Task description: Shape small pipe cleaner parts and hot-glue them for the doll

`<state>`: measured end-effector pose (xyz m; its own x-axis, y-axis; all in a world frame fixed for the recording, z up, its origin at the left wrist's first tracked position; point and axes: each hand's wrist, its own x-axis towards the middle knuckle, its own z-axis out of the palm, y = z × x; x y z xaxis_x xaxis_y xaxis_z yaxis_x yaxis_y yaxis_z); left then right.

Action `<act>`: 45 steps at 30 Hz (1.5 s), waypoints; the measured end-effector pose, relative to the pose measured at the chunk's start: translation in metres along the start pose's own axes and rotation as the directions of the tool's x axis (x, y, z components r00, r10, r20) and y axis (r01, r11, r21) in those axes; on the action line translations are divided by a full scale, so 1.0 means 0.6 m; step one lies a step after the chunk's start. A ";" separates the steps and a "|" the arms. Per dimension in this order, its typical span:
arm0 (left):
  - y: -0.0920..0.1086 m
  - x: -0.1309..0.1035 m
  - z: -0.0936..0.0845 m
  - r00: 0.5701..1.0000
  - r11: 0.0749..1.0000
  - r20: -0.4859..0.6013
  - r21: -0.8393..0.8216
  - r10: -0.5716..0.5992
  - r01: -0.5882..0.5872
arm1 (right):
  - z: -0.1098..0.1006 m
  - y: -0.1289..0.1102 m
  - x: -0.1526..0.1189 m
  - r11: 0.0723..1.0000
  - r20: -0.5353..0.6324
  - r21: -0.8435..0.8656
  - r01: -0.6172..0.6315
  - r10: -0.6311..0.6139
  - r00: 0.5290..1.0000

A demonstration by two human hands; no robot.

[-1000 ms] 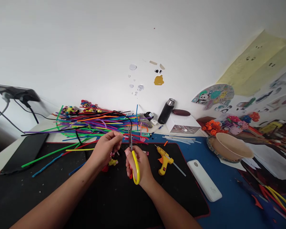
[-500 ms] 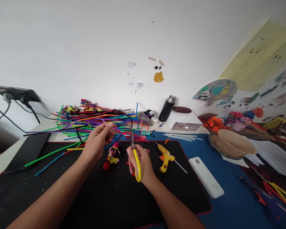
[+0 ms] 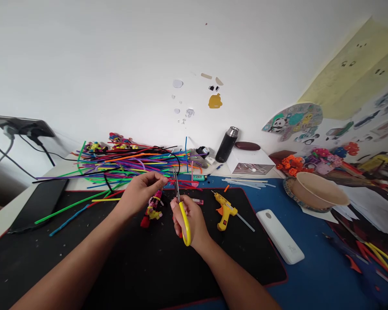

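Over the far middle of a black, red-edged mat point(image 3: 139, 267), both hands are raised. Right hand point(image 3: 195, 220): fingers wrapped around the handles of a pair of scissors point(image 3: 187, 228) with a yellow outer loop, a bit of red showing below, and slim metal blades pointing to the far side. Whether the blades are parted cannot be made out. Left hand point(image 3: 141, 192): just left of the blades, thumb and fingertips drawn together; whether anything thin lies between them cannot be told.

On the mat, between the hands and partly below the left one, lies a small fuzzy figure point(image 3: 154, 214) in red, yellow and pink. Far left of it, a loose heap of multicoloured fuzzy craft stems point(image 3: 129, 165) spreads along the far side of the table point(image 3: 313, 280), blue-topped at right; a green stem point(image 3: 63, 209) and a blue one point(image 3: 67, 220) reach nearer over the mat.

Right of the right hand: a yellow hot-glue gun point(image 3: 225, 212) on the mat, a translucent glue stick point(image 3: 246, 223) at its rear. Farther right, off the mat, a white oblong device with rounded ends point(image 3: 280, 237). Far side, near the wall: a black cylindrical bottle with a silver cap point(image 3: 226, 146), just left of a white box point(image 3: 239, 162) bearing a dark red oval case point(image 3: 247, 146)
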<state>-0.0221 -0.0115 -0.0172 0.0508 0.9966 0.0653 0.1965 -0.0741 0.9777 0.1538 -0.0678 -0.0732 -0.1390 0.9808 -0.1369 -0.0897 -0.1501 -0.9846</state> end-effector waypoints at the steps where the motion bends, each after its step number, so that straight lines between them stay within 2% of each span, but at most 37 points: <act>1: 0.000 0.000 0.000 1.000 1.000 0.005 0.001 0.001 -0.001 | 0.000 0.000 0.000 1.000 0.000 -0.002 0.001 -0.001 1.000; 13: 0.002 -0.003 0.004 1.000 1.000 0.021 -0.020 0.015 -0.015 | -0.002 -0.003 -0.001 1.000 0.008 0.002 -0.010 0.010 1.000; 21: -0.018 0.006 -0.004 1.000 0.999 0.012 -0.053 -0.012 0.013 | -0.003 -0.004 -0.005 1.000 0.002 0.014 -0.023 0.022 1.000; 28: 0.009 -0.004 0.002 0.998 1.000 0.061 -0.005 0.018 -0.018 | -0.003 0.002 -0.004 1.000 0.014 0.025 -0.016 0.016 1.000; 31: 0.010 -0.005 0.005 0.997 0.999 0.064 0.021 0.036 -0.037 | -0.004 0.004 -0.004 1.000 0.023 0.025 -0.017 0.017 1.000; 34: 0.001 -0.004 0.007 0.997 1.000 0.072 -0.013 -0.007 0.008 | -0.006 0.009 -0.002 0.999 0.047 0.046 -0.013 0.010 0.999; 38: -0.009 -0.003 0.008 0.986 0.989 0.135 -0.102 -0.097 0.111 | -0.009 0.016 0.001 0.997 0.085 0.080 0.006 -0.012 0.996; 45: 0.000 -0.006 0.008 0.990 0.985 0.115 -0.139 -0.087 0.102 | -0.014 0.028 0.002 0.993 0.161 0.111 0.040 -0.058 0.985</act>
<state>-0.0177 -0.0151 -0.0182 0.1463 0.9883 -0.0432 0.0628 0.0343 0.9974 0.1604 -0.0684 -0.0908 -0.2907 0.9549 -0.0606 -0.2044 -0.1239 -0.9710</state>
